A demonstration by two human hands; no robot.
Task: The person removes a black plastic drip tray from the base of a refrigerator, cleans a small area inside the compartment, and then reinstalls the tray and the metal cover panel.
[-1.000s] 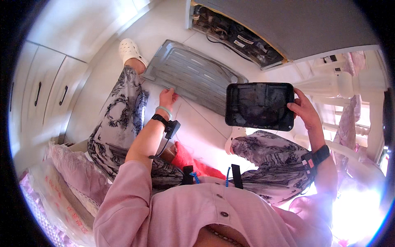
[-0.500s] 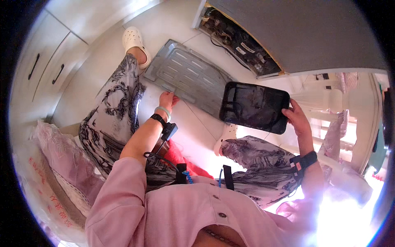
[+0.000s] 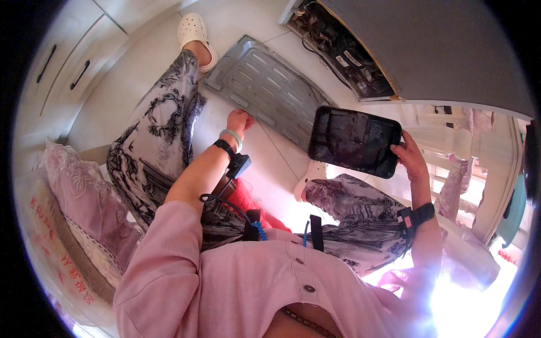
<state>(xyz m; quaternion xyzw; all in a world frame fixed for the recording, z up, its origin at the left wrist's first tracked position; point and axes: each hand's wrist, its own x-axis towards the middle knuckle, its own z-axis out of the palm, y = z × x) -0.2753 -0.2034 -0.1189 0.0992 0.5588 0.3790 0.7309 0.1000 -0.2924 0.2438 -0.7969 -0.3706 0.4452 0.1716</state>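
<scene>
My left hand (image 3: 239, 121) has its fingers curled on the near edge of a grey, ridged metal panel (image 3: 265, 76), which lies slanting on the white floor tiles. My right hand (image 3: 411, 152) holds a shallow black tray (image 3: 352, 138) by its right side, thumb on top. The tray's dark inside is marked with smears and faces up toward me, over the panel's right end. Just beyond the panel, the lower opening (image 3: 346, 53) of a grey appliance (image 3: 434, 45) shows wiring and dark parts.
White cabinets (image 3: 62, 67) stand at the left, above a pink lace cushion (image 3: 96, 208). My feet in cream clogs (image 3: 191, 31) flank the floor space. Red fabric (image 3: 253, 205) lies between my legs. White railed furniture (image 3: 484, 186) with pink cloth stands at the right.
The whole scene has shifted slightly upward as my view moves. The black tray has tilted a little in my right hand. My left hand stays at the panel's edge.
</scene>
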